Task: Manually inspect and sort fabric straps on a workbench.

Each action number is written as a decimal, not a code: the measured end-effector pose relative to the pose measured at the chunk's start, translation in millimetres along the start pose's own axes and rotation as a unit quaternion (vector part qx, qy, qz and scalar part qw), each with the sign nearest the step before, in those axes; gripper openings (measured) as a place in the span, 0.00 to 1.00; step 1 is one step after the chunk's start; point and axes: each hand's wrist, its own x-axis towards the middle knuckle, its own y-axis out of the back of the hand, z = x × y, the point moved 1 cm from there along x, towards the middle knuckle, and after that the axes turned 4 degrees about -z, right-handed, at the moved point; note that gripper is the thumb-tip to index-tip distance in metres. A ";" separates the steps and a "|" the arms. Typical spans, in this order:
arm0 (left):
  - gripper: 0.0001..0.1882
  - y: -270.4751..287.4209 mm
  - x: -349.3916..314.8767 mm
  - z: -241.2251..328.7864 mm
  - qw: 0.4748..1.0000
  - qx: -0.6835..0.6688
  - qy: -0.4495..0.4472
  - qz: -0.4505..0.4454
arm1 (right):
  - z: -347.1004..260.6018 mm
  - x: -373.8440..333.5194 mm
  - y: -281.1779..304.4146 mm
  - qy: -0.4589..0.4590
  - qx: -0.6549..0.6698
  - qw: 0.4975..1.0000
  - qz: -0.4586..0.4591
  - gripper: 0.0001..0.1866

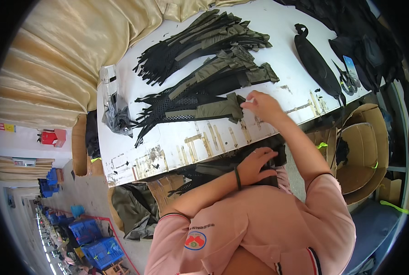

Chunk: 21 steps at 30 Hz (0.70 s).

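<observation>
My right hand (261,105) reaches over the white table (277,50) and pinches the end of an olive and black mesh strap piece (204,110), the nearest of a row. Two more piles of the same strap pieces (200,36) lie fanned out farther back. My left hand (255,166), with a dark band on its wrist, is down below the table's edge. It grips a bundle of black mesh and olive pieces (213,170) held against my lap.
A clear plastic bag of black parts (115,107) lies at the table's left end. A long black pouch (315,62) and scissors (347,79) lie at the right. Beige cloth (71,50) drapes behind. A cardboard box (365,146) stands to the right; blue crates (96,240) are on the floor.
</observation>
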 end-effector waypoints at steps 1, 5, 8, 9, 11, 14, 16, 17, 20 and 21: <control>0.23 1.4 2.5 3.5 1.000 -0.003 -0.026 0.014 | -2.2 8.4 -7.6 0.025 -0.043 0.996 0.078 0.24; 0.16 56.1 -5.2 -4.5 0.981 0.057 -0.056 0.174 | -0.7 40.2 -42.9 0.108 -0.139 0.957 0.232 0.14; 0.21 114.2 -3.0 -21.7 0.930 0.246 0.019 0.273 | 6.0 28.7 -44.9 0.252 -0.111 0.919 0.284 0.12; 0.25 128.3 -3.5 -30.4 0.913 0.298 0.028 0.279 | 2.8 19.4 -48.0 0.256 -0.110 0.918 0.282 0.12; 0.19 143.9 2.0 -31.6 0.896 0.338 -0.005 0.287 | -6.4 -11.6 -48.5 0.352 0.006 0.908 0.229 0.10; 0.10 140.1 0.6 -40.6 0.956 0.202 0.103 0.186 | -4.3 -34.2 -50.3 0.267 0.016 0.939 0.218 0.10; 0.08 130.7 7.2 -35.5 0.957 0.151 0.113 0.219 | -17.7 -54.7 -49.8 0.269 -0.004 0.924 0.270 0.12; 0.07 126.1 10.3 -33.8 0.954 0.102 0.126 0.252 | -22.4 -59.2 -49.5 0.273 -0.021 0.907 0.319 0.15; 0.10 119.8 12.7 -29.0 0.959 0.003 0.157 0.235 | -23.2 -61.8 -53.0 0.328 -0.106 0.881 0.324 0.20; 0.10 119.5 12.8 -28.3 0.956 -0.040 0.186 0.224 | -19.6 -59.3 -54.3 0.329 -0.105 0.880 0.325 0.20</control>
